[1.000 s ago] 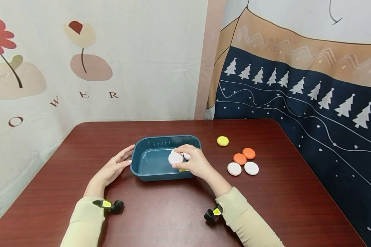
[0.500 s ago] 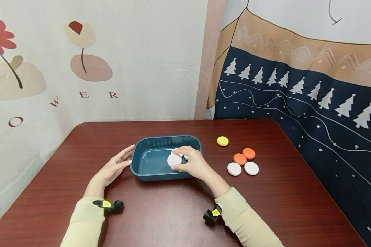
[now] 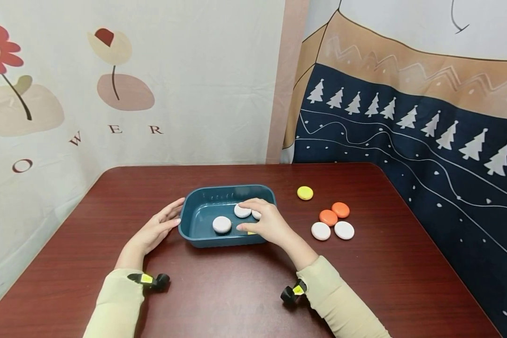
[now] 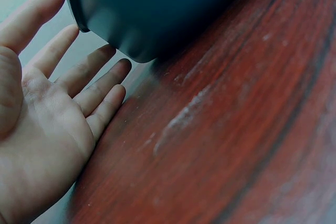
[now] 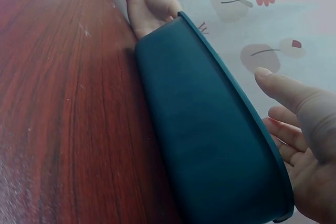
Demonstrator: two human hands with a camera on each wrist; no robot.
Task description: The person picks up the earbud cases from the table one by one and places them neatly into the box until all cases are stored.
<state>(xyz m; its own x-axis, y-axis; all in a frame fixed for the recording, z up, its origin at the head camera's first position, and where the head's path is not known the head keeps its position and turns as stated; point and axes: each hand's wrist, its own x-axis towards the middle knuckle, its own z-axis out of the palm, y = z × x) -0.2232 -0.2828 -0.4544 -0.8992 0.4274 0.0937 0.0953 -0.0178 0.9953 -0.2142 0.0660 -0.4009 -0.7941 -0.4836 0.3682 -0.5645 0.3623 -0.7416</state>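
Observation:
A dark teal plastic bin [image 3: 219,242] sits on the table. My left hand [image 3: 153,231] touches its left end with extended fingers; the left wrist view shows the thumb [image 4: 42,14] at the rim. Over the bin's right end is my right hand [image 3: 268,223], thumb and fingers apart with nothing between them. A white round disc [image 3: 222,225] lies in the bin, left of those fingertips. Behind it lies a second white disc [image 3: 242,212], and another white piece [image 3: 256,215] is partly hidden by the right hand. A bit of yellow [image 3: 251,233] shows below the thumb.
Right of the bin on the reddish-brown table [image 3: 211,291] lie a yellow disc [image 3: 305,193], an orange disc [image 3: 328,217] touching another orange disc [image 3: 340,210], and two white discs [image 3: 321,231] nearer the front. Printed cloths [image 3: 211,94] hang behind the table.
My right hand has let go of the white disc, which now lies farther left on the bin's floor. The fingers have spread apart; my left hand has stayed at the bin's end.

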